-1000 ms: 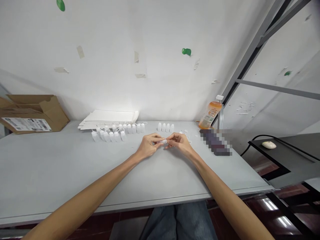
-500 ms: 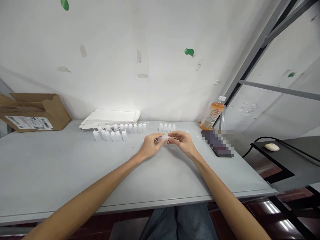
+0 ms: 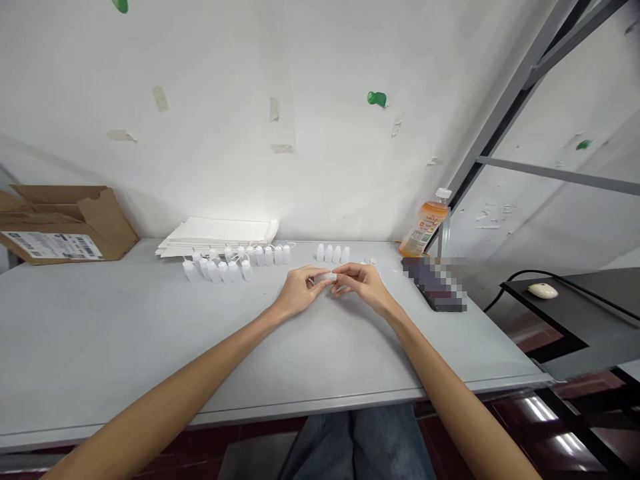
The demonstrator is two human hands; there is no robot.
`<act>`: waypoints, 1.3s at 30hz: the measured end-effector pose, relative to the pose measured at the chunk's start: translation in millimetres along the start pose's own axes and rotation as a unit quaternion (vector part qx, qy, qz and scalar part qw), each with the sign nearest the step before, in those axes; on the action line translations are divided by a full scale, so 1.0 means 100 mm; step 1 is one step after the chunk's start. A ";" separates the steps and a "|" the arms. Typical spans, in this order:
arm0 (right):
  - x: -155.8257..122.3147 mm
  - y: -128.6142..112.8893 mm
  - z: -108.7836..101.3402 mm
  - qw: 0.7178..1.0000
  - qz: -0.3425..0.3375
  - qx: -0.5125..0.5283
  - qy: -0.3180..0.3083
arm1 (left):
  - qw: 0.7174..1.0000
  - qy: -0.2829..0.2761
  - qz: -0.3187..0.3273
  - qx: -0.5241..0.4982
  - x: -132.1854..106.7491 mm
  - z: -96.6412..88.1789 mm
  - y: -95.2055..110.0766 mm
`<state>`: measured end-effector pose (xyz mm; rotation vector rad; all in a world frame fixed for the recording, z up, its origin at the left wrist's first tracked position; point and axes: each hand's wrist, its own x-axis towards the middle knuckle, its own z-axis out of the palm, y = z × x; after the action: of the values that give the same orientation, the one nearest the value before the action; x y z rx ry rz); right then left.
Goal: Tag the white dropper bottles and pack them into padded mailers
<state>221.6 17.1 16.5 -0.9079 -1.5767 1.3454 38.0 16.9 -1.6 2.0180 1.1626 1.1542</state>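
Note:
A small white translucent plastic bottle (image 3: 324,277) lies on its side above the table, between the fingertips of both hands. My left hand (image 3: 299,288) is closed around its left part, thumb below and fingers above. At the right end, where the bottle's neck is, my right hand (image 3: 363,283) pinches it; the cap there is mostly covered by fingers. Behind the hands stands a short row of small capless-looking bottles (image 3: 333,253). Left of them, several similar bottles (image 3: 223,270) with thin white cords or loops at their tops stand grouped together.
White sheets (image 3: 220,232) are stacked by the wall behind the grouped bottles. An open cardboard box (image 3: 113,223) sits at far left. To the right are small clear pieces (image 3: 371,262), an orange drink bottle (image 3: 425,223), a blurred-out phone-like object (image 3: 437,287) and a white mouse (image 3: 543,291).
My right fingers have come up against the bottle's end, and more of the bottle shows between the hands. The white strand by my right fingers no longer shows. The view has shifted slightly.

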 end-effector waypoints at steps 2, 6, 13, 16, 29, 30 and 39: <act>0.00 0.00 -0.01 1.000 0.004 0.000 0.004 | 1.000 -0.002 0.007 0.000 0.00 0.00 0.00; 0.01 0.01 -0.03 1.000 0.015 -0.007 0.006 | 1.000 -0.004 0.022 -0.006 -0.01 0.00 0.01; 0.01 0.04 -0.05 1.000 0.025 -0.005 0.001 | 0.999 -0.008 0.032 -0.012 -0.02 0.00 -0.01; 0.00 0.04 -0.05 1.000 0.013 -0.011 -0.001 | 0.999 -0.009 0.037 -0.017 -0.01 0.00 -0.02; 0.00 0.06 0.01 0.997 0.026 0.058 0.036 | 0.983 0.047 0.179 0.009 -0.01 0.01 -0.11; 0.00 0.06 0.01 0.997 0.028 0.063 0.036 | 0.981 0.050 0.187 0.012 -0.01 0.01 -0.11; 0.04 0.07 -0.02 0.996 -0.049 -0.005 0.071 | 0.999 0.021 -0.018 -0.047 0.01 -0.01 0.04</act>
<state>222.2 23.1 10.8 -0.8996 -1.5004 1.1794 38.8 15.7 2.4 1.9038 1.1382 1.2173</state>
